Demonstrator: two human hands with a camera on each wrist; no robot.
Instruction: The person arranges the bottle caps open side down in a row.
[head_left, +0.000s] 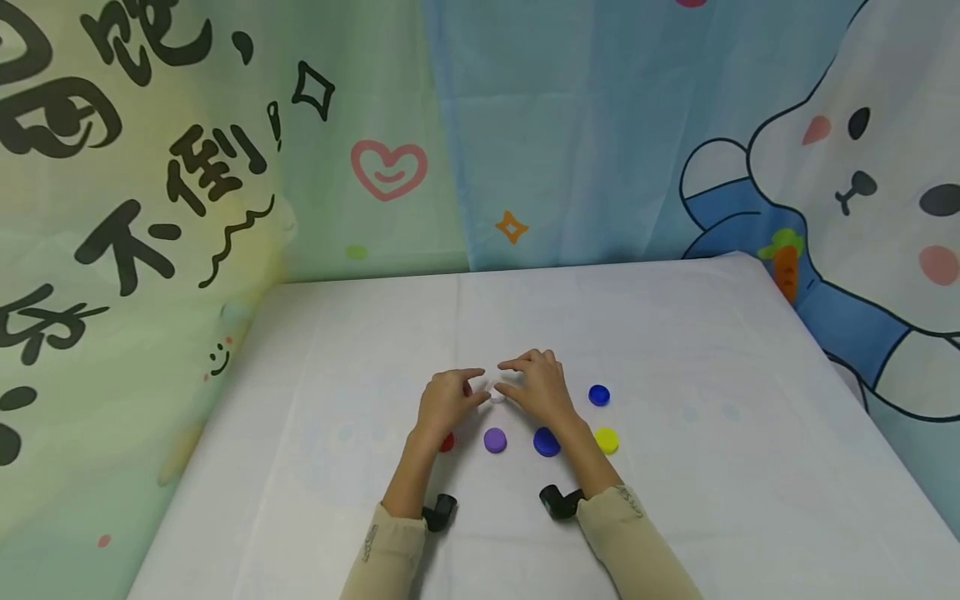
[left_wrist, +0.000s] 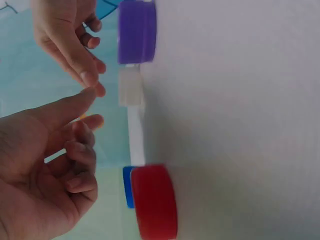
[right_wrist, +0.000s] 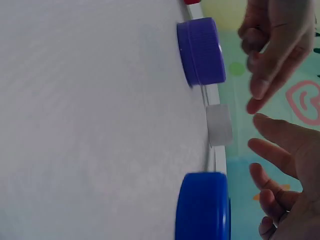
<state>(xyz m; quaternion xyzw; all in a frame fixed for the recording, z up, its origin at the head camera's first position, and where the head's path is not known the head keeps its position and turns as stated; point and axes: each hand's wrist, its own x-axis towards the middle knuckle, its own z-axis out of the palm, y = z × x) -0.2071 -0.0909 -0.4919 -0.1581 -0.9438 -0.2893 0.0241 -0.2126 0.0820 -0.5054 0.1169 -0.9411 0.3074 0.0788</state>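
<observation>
A white bottle cap (head_left: 496, 390) lies on the white cloth between my hands, partly covered in the head view. My left hand (head_left: 448, 402) hovers to its left, thumb and index finger stretched toward it, the other fingers bent. From the right comes my right hand (head_left: 538, 387), fingers spread and holding nothing. In the left wrist view the two hands' fingertips nearly meet, a little above the white cap (left_wrist: 130, 86). Nearer to me sit a purple cap (head_left: 495, 440), a blue cap (head_left: 546, 442) and a red cap (head_left: 447, 442), which my left wrist partly hides.
A yellow cap (head_left: 607, 440) lies beside my right forearm, with a smaller blue cap (head_left: 599, 395) behind it. Another blue cap (left_wrist: 128, 187) shows behind the red one in the left wrist view. A printed curtain (head_left: 585, 133) hangs behind the table.
</observation>
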